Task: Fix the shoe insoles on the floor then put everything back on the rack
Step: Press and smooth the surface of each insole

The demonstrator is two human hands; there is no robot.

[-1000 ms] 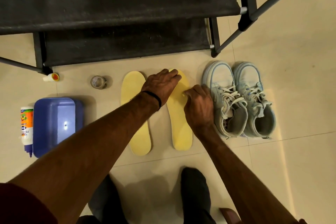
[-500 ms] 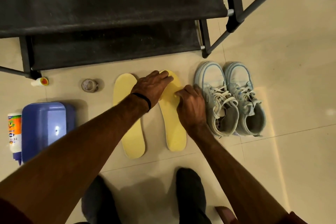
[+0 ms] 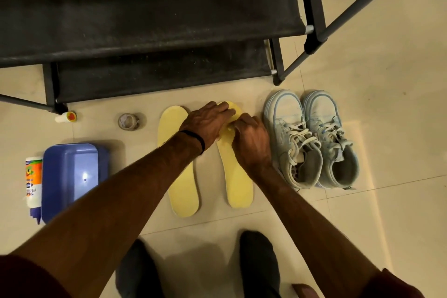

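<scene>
Two yellow insoles lie side by side on the floor tiles, the left insole (image 3: 180, 176) bare and the right insole (image 3: 238, 184) under both hands at its toe end. My left hand (image 3: 208, 123) rests flat on the toe of the right insole with straight fingers. My right hand (image 3: 251, 140) sits just beside it, fingers curled, its fingertips pinching the insole's surface close to my left thumb. A pair of pale blue sneakers (image 3: 312, 140) stands to the right of the insoles, laces loose. The black shoe rack (image 3: 145, 31) rises behind them.
A clear tape roll (image 3: 129, 121) and a small glue tube (image 3: 66, 117) lie left of the insoles by the rack's leg. A blue plastic box (image 3: 72, 176) and a white glue bottle (image 3: 33, 181) are at the far left. My feet (image 3: 258, 261) stand at the bottom.
My right hand has slid up the right insole toward its toe and now meets my left hand. The left hand stays pressed on the toe.
</scene>
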